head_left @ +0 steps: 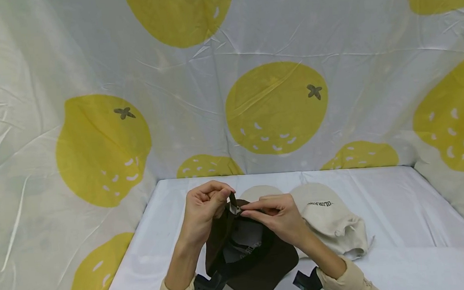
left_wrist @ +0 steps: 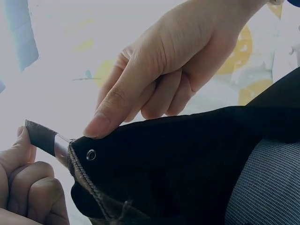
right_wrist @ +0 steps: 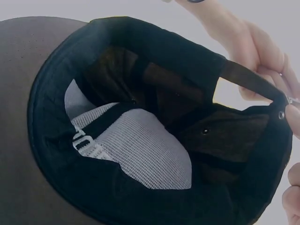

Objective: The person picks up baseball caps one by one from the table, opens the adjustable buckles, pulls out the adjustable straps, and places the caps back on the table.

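Observation:
A dark brown baseball cap (head_left: pixel 263 267) is held upturned above the table, its black sweatband and pale mesh lining (right_wrist: pixel 145 145) showing. My left hand (head_left: pixel 208 208) pinches the end of the cap's back strap (left_wrist: pixel 41 137) between thumb and fingers. A silvery buckle (head_left: pixel 234 209) sits on the strap at the cap's edge. Beside it my right hand (head_left: pixel 278 213) pinches that edge, the thumb lying near a small metal eyelet (left_wrist: pixel 91 154) in the left wrist view. Between strap and cap, the back opening shows in the right wrist view.
A beige cap (head_left: pixel 327 205) with dark lettering lies on the white-covered table (head_left: pixel 396 215), behind and right of my hands. Left of it shows another beige rounded piece (head_left: pixel 260 190), partly hidden. A lemon-printed curtain (head_left: pixel 197 98) hangs around the back and sides.

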`<control>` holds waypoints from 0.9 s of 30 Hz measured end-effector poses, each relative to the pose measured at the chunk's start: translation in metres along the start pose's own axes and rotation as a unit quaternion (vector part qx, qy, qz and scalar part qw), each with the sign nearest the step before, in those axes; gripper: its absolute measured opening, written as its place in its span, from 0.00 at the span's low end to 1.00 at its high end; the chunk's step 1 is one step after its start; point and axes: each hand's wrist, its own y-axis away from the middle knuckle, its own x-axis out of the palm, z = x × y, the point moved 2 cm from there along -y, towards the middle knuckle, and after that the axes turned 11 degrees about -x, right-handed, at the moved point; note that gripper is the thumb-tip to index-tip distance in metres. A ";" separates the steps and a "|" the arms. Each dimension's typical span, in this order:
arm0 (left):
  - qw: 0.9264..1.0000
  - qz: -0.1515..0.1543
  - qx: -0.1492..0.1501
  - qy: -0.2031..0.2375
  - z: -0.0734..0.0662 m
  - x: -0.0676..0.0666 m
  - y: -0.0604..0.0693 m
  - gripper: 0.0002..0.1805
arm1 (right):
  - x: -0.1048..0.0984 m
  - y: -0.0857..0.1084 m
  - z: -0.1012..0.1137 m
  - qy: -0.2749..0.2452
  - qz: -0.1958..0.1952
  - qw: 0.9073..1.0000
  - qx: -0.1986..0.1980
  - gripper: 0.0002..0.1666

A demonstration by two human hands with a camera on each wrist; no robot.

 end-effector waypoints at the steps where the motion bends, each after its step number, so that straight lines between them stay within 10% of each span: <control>1: 1.000 -0.001 0.000 0.000 0.000 0.000 0.000 0.10 | 0.000 0.000 0.000 0.001 0.000 1.000 -0.004 0.10; 27: 0.984 -0.163 0.002 -0.070 -0.008 -0.013 0.015 0.05 | 0.003 0.007 0.004 0.050 -0.058 0.997 -0.021 0.13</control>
